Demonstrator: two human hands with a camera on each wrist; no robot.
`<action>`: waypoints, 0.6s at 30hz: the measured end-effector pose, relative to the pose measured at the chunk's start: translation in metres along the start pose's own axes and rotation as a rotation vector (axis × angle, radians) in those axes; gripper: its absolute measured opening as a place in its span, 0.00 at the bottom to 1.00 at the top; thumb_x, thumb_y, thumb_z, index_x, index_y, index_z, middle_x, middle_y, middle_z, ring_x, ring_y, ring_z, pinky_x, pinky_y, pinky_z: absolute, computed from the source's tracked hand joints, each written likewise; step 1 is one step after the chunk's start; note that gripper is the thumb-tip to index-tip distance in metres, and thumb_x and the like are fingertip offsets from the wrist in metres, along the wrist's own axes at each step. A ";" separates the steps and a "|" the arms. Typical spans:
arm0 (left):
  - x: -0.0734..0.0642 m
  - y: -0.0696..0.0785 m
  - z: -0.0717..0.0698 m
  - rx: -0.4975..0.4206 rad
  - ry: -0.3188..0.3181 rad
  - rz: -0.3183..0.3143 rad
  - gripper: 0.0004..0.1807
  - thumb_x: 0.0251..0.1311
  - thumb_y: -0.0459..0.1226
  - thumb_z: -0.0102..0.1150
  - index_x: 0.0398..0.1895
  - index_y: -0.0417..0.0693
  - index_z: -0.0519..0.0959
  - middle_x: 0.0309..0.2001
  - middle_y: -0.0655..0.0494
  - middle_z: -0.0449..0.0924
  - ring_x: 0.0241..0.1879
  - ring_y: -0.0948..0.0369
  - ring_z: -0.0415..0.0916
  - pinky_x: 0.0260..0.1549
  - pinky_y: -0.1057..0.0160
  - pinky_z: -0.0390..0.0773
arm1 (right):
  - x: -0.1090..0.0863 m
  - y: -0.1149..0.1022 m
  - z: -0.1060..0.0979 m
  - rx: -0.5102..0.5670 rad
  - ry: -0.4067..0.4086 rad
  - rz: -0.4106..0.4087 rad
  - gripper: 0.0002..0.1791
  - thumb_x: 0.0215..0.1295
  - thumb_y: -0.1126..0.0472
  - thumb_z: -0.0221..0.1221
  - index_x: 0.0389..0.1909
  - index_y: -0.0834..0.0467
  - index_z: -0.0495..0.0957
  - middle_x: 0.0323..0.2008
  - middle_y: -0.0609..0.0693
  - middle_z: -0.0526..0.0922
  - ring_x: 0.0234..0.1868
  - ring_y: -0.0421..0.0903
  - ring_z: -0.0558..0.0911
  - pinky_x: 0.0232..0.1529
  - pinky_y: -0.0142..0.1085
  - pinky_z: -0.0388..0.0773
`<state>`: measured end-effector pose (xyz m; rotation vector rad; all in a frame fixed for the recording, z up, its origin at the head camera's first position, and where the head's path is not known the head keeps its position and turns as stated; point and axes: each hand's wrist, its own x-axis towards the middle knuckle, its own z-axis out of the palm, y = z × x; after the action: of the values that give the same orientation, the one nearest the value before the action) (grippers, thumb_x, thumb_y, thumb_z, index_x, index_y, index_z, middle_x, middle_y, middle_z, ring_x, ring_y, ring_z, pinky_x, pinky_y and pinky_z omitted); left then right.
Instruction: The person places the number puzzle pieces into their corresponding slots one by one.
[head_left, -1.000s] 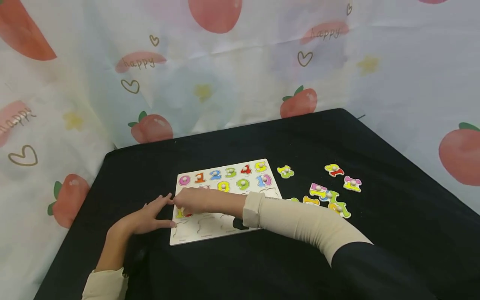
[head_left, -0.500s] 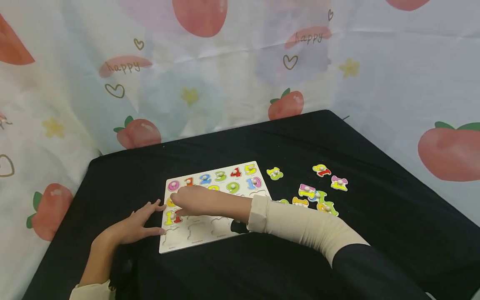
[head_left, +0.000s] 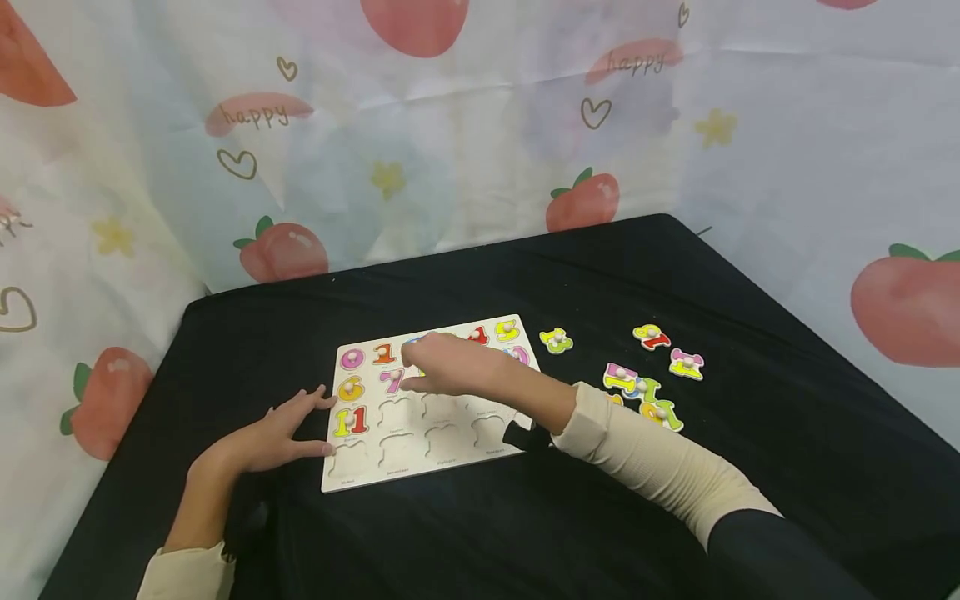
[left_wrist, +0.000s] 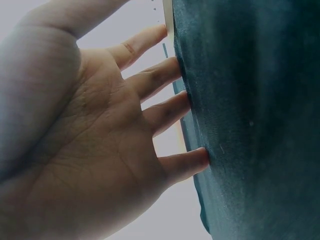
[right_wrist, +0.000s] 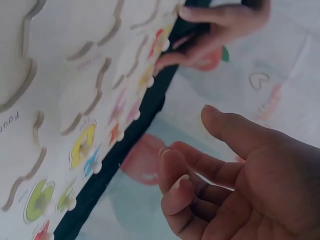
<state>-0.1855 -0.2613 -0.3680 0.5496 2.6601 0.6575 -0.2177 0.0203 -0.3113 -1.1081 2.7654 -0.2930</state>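
A white number puzzle board (head_left: pixel 418 454) lies on the black cloth. My left hand (head_left: pixel 258 442) is at the board's left edge, with its thumb and fingertips touching it. In the left wrist view, the fingers (left_wrist: pixel 165 110) are spread and fairly straight. My right hand (head_left: pixel 465 367) hovers over the board's upper middle, hiding some pieces. The right wrist view shows its fingers (right_wrist: pixel 175 170) loosely curled, the thumb apart and nothing between them. The knobbed 11 piece (head_left: pixel 350 421) sits in its recess below the 6 piece (head_left: pixel 351 389); the pink 7 piece (head_left: pixel 391 381) is near my right fingertips.
Right of the board lie several loose number pieces, among them a yellow-green one (head_left: pixel 557 340), a yellow-red one (head_left: pixel 651 337) and a pink-yellow one (head_left: pixel 686 364). Others overlap in a cluster (head_left: pixel 648 392). A printed curtain (head_left: pixel 465 167) hangs behind the table.
My right hand has left the 11 piece at the board's left side and moved right and away across the board. My left hand stays at the edge. The head view has shifted slightly.
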 end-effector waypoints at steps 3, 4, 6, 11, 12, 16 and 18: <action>-0.003 -0.001 0.001 0.003 0.010 0.003 0.48 0.51 0.56 0.64 0.69 0.40 0.59 0.70 0.33 0.46 0.69 0.36 0.35 0.57 0.29 0.36 | -0.008 0.008 -0.005 0.051 0.003 0.042 0.20 0.65 0.54 0.59 0.53 0.62 0.76 0.46 0.52 0.82 0.35 0.40 0.79 0.40 0.31 0.75; -0.002 0.000 0.000 0.006 0.014 0.009 0.48 0.51 0.56 0.64 0.69 0.40 0.59 0.70 0.33 0.47 0.69 0.36 0.35 0.58 0.29 0.36 | -0.011 0.012 -0.008 0.062 0.006 0.060 0.21 0.64 0.54 0.59 0.53 0.62 0.76 0.43 0.52 0.83 0.33 0.40 0.79 0.38 0.31 0.75; 0.000 0.002 -0.001 0.012 0.016 0.017 0.48 0.51 0.56 0.64 0.69 0.40 0.59 0.70 0.33 0.47 0.69 0.36 0.35 0.58 0.29 0.37 | -0.018 0.018 -0.013 0.076 0.016 0.086 0.21 0.65 0.54 0.59 0.53 0.62 0.75 0.37 0.50 0.83 0.29 0.40 0.79 0.34 0.31 0.74; -0.001 0.003 -0.001 0.008 0.008 0.018 0.47 0.51 0.55 0.64 0.69 0.39 0.59 0.70 0.32 0.47 0.69 0.36 0.35 0.57 0.29 0.37 | -0.035 0.034 -0.020 0.118 0.037 0.144 0.16 0.66 0.57 0.58 0.50 0.62 0.76 0.31 0.47 0.80 0.27 0.41 0.76 0.29 0.32 0.73; -0.001 0.003 -0.001 0.005 0.008 0.019 0.47 0.51 0.55 0.64 0.69 0.39 0.59 0.70 0.32 0.47 0.69 0.36 0.35 0.57 0.29 0.37 | -0.037 0.038 -0.021 0.127 0.045 0.154 0.15 0.67 0.58 0.57 0.50 0.62 0.77 0.32 0.47 0.80 0.28 0.42 0.76 0.30 0.32 0.73; -0.002 0.002 -0.001 -0.001 0.010 0.016 0.47 0.51 0.55 0.64 0.69 0.39 0.59 0.70 0.32 0.46 0.69 0.36 0.34 0.58 0.29 0.36 | -0.044 0.056 -0.021 0.139 0.072 0.177 0.11 0.70 0.61 0.52 0.46 0.61 0.77 0.38 0.50 0.80 0.31 0.44 0.75 0.33 0.34 0.72; -0.003 0.001 -0.001 -0.004 0.010 0.013 0.47 0.51 0.55 0.64 0.69 0.39 0.59 0.70 0.32 0.46 0.69 0.36 0.34 0.57 0.29 0.36 | -0.046 0.064 -0.022 0.133 0.066 0.189 0.11 0.71 0.61 0.50 0.45 0.62 0.77 0.38 0.52 0.80 0.32 0.45 0.75 0.34 0.35 0.72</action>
<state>-0.1830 -0.2618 -0.3663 0.5648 2.6660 0.6713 -0.2324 0.1001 -0.3022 -0.8136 2.8326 -0.4885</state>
